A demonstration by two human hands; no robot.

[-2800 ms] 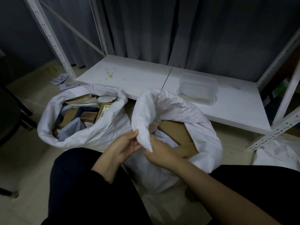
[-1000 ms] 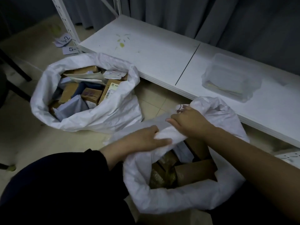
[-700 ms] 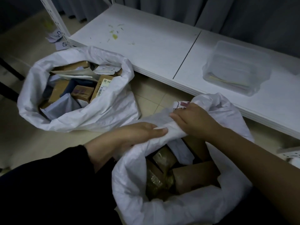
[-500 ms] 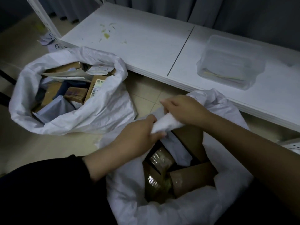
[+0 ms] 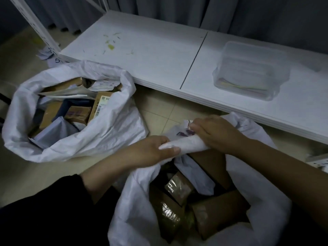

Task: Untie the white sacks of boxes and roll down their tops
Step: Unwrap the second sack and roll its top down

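A person crouched on a tiled floor works the top of the near sack [image 5: 134, 210], 1 of 2 white sacks of boxes beside a low white shelf [image 5: 159, 55]. Both hands hold the same rolled band of sack cloth at the far-left side of the mouth. The left hand [image 5: 150, 153] wraps its fingers over the roll with the thumb pressing along it; the right hand [image 5: 214, 134] curls over the roll just beside it, near a small printed mark on the cloth. Neither hand is spread wide. Inside, taped brown boxes [image 5: 177, 196] and a pale mailer show through the open mouth, so the tie appears already undone here.

The far sack [image 5: 110, 132], to the left and touching the shelf edge, sits with its rim already turned down around cardboard boxes and labelled parcels. A clear plastic tub [image 5: 252, 71] rests on the shelf, well apart from both sacks.

The step in hand looks like turning the rim outward and down. It would go best with the 2 hands kept close together, rolling evenly, then shifting around the mouth bit by bit so the cuff stays level and the cloth does not catch on box corners.
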